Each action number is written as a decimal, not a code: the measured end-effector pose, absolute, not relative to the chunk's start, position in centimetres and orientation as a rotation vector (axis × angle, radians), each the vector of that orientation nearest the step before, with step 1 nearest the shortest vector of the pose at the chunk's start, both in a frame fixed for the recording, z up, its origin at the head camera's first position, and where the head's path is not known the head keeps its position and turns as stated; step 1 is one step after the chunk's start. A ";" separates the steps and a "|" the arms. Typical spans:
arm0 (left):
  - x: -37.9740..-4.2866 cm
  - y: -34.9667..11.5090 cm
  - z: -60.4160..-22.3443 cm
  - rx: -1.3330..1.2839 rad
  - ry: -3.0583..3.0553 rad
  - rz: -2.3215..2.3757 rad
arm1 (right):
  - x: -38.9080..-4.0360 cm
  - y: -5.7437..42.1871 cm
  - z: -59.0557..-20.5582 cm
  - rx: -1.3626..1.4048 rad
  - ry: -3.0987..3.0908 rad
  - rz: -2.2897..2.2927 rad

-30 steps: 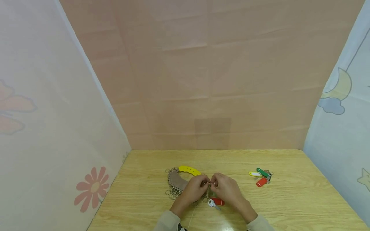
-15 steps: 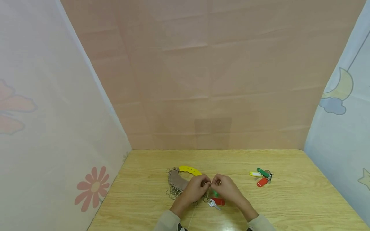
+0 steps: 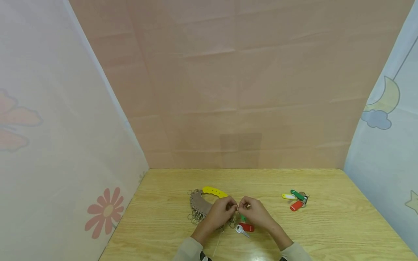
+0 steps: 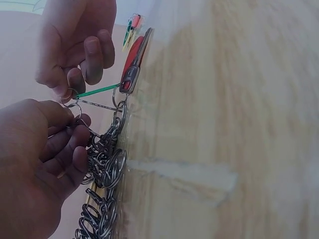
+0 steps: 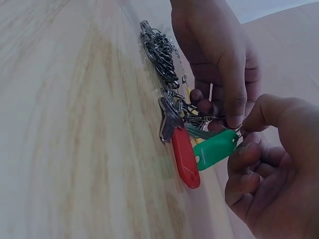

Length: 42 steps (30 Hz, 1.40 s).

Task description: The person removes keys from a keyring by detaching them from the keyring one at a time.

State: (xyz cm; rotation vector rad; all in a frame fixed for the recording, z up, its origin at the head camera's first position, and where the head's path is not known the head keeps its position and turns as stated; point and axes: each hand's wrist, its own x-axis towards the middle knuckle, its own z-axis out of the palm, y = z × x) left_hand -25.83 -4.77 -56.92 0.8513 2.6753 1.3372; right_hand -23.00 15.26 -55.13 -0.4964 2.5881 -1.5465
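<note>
In the head view my left hand (image 3: 223, 211) and right hand (image 3: 255, 212) meet fingertip to fingertip. The left hand pinches a metal ring (image 4: 79, 110) linked to a curved grey key holder (image 3: 200, 202) with a yellow handle (image 3: 213, 191) and many clip rings (image 4: 112, 169). The right hand pinches a small key ring (image 4: 68, 93), from which a green key tag (image 5: 215, 149) and a key (image 4: 99, 104) hang. Below them a red key tag (image 3: 246, 227) and silver key (image 3: 241, 230) lie on the table. Whether the two pinched rings interlock is hard to tell.
On the right of the wooden table (image 3: 339, 224) lies a bunch of keys with a green tag (image 3: 296, 194), a yellow tag (image 3: 288, 197) and a red tag (image 3: 296, 206). Cloth screens stand at the back and both sides.
The green key tag now shows below the right hand; a second ago it was barely visible. Both hands stay almost in place, with only small finger movements.
</note>
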 end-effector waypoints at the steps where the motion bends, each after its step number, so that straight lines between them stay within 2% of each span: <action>1: -25.8 -4.8 -56.9 0.849 2.674 1.334 | -23.0 15.3 -55.1 -0.494 2.589 -1.545; 42: -25.4 -4.8 -56.7 0.870 2.675 1.323 | -22.8 14.8 -55.4 -0.385 2.518 -1.626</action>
